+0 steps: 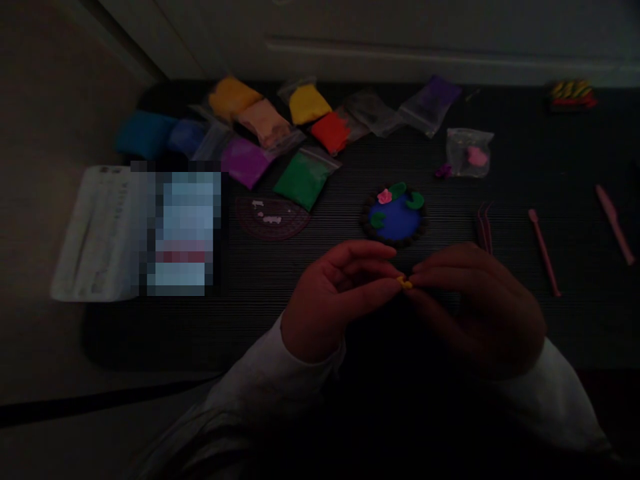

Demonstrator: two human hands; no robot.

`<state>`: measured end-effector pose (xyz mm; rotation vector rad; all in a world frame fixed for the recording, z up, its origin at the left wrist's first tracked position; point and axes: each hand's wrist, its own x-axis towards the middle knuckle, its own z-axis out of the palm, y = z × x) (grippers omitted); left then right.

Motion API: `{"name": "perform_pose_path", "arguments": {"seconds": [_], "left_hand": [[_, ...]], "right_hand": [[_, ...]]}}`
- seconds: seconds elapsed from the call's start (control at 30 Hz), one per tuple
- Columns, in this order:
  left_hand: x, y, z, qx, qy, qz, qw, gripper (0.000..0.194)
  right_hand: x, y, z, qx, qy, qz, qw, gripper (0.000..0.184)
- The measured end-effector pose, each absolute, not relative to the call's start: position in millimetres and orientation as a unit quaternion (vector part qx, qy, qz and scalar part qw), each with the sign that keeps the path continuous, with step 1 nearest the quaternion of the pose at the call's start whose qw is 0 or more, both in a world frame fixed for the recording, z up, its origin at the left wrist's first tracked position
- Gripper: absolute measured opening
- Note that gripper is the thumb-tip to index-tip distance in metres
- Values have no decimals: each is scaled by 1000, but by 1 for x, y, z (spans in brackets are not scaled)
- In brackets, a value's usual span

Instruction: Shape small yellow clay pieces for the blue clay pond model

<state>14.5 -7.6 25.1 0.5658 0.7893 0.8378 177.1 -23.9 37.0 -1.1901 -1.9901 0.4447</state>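
Note:
Between the fingertips of my left hand [340, 293] and my right hand [480, 300] is a tiny piece of yellow modelling clay [405, 283]. Both hands pinch it, thumb against fingers, just above the near part of the dark table. Beyond them lies a round clay pond [395, 217] with a blue middle and a rim of dark brown balls. On it sit green lily pads [415, 201] and a pink flower [385, 196] at the far edge. The exact shape of the yellow piece is too small and dim to tell.
Bags of coloured clay [303, 177] spread across the back and left. A clear protractor-like plate [273, 227] carries pale scraps. A white case [95, 233] and a blurred-out bright rectangle [185, 230] lie left. Pink modelling tools [545, 253] lie right, near a bag of pink clay [477, 157].

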Motion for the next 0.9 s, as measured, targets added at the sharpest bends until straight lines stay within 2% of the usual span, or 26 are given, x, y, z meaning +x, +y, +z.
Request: {"name": "perform_pose_path", "arguments": {"seconds": [0.7,0.9], "left_hand": [[13,-8,24,287,365,385,798,26],[13,-7,26,272,356,378,811,25]], "right_hand": [[176,-24,38,-461,-776,189,386,27],[176,-24,37,-470,-779,174,376,23]]}}
